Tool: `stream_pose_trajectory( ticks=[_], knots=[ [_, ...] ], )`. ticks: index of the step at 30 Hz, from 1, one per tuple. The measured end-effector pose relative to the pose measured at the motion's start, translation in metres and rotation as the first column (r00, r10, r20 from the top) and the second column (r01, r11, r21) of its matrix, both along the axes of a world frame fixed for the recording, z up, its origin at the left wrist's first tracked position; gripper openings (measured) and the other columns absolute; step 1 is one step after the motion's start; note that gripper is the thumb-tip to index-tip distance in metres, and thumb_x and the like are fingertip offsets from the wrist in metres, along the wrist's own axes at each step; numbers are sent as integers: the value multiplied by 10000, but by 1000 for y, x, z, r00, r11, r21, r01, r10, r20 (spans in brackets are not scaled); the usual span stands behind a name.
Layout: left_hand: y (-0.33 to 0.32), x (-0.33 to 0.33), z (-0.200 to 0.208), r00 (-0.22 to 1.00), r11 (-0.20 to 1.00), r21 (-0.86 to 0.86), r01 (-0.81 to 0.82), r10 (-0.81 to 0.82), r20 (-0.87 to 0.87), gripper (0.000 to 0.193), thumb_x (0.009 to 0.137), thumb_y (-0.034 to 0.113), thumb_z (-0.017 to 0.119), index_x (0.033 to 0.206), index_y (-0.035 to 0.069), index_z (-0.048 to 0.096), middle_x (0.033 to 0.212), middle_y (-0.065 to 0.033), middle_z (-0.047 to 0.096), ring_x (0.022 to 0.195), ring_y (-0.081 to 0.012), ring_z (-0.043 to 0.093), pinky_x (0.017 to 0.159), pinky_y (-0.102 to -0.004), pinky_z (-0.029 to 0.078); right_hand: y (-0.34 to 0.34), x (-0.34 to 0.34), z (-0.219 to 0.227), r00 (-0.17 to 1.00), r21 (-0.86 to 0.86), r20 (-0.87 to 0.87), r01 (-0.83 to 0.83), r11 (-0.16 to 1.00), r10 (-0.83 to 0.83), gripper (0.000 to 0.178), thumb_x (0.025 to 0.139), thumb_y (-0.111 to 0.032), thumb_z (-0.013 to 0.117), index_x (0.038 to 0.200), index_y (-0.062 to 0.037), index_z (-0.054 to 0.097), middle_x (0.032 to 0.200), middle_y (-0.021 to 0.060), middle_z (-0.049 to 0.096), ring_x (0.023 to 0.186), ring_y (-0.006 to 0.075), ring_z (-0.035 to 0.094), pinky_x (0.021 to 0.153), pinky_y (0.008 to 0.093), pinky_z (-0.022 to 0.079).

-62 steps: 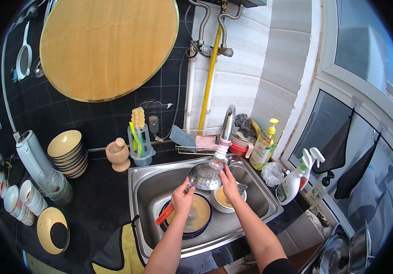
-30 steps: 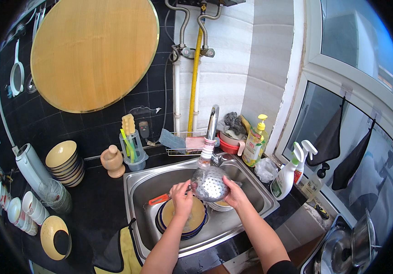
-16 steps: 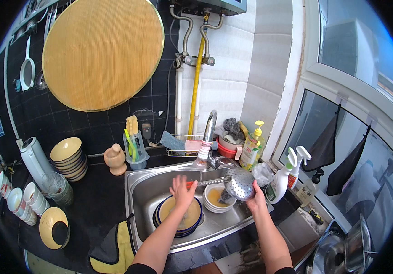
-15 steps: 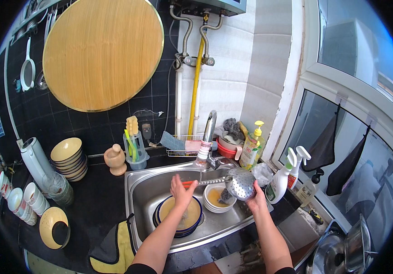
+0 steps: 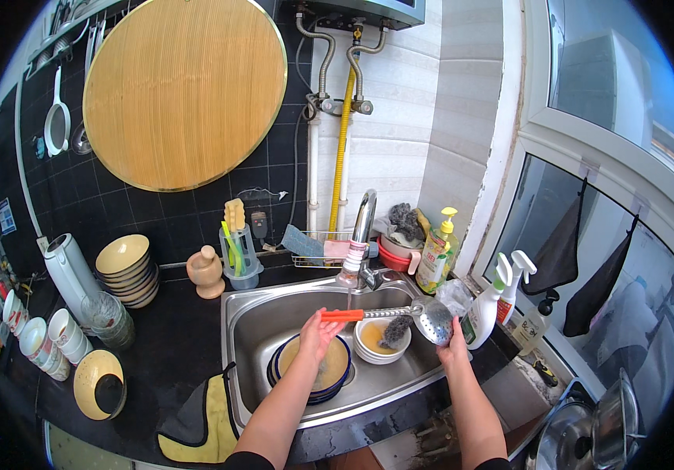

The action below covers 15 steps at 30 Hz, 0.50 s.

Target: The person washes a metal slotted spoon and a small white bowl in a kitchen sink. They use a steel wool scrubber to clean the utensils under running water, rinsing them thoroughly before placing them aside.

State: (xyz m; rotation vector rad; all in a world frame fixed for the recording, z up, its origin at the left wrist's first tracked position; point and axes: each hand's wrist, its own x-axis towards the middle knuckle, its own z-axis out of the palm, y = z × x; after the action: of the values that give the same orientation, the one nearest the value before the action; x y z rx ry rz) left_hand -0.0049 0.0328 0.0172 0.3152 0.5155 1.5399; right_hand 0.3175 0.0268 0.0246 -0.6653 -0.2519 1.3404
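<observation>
A perforated metal skimmer (image 5: 434, 322) with a twisted shank and orange handle (image 5: 342, 316) is held level across the sink (image 5: 252, 309), below the faucet (image 5: 364, 215). Its head is gripped at the rim by my right hand (image 5: 454, 345). The fingers of my left hand (image 5: 319, 335) are at the handle's far end, supporting it; their grip is partly hidden. A thin stream of water falls onto the handle. Under my left hand sit blue-rimmed bowls (image 5: 336, 364). White bowls (image 5: 378, 358) stand to the right, with a grey steel-wool scrubber (image 5: 394, 332) in the top one's yellowish liquid.
Left counter: stacked bowls (image 5: 128, 270), cups (image 5: 68, 335), a wooden mortar (image 5: 207, 274), a utensil holder (image 5: 241, 258) and a yellow-black cloth (image 5: 215, 419). Behind and right of the sink stand a soap bottle (image 5: 436, 258) and spray bottles (image 5: 484, 313). Metal pots (image 5: 615, 419) lie lower right.
The skimmer has turned, its head tilting away and lower right, so more of the orange handle shows. My left hand has gone from spread fingers to supporting the handle.
</observation>
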Motion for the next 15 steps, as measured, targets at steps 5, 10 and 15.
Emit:
stream_pose_trajectory(
  ticks=[5,10,15],
  knots=[
    [4,5,1,999,999,39,-18,19,-32,248,936,147,493,1144,18,457,1199,-251,518,1120,-402,519,946,-516,450,0,-1,2,999,42,-5,-33,999,33,330,876,-351,604,1045,-67,614,1072,50,649,995,199,613,925,366,472],
    [5,8,5,999,999,35,11,-12,36,243,896,126,560,1098,2,504,1163,-236,551,1116,-380,529,947,-499,454,0,-19,1,998,20,-8,-68,997,68,339,899,-347,569,1076,-60,598,1101,66,636,1015,205,606,944,371,465],
    [2,3,10,989,990,27,141,-142,47,221,889,133,561,1066,4,533,1148,-238,569,1105,-377,538,953,-504,447,-1,-47,-1,982,-22,60,-179,984,180,396,909,-378,542,1149,-65,555,1144,72,610,1044,219,590,940,380,464]
  ],
)
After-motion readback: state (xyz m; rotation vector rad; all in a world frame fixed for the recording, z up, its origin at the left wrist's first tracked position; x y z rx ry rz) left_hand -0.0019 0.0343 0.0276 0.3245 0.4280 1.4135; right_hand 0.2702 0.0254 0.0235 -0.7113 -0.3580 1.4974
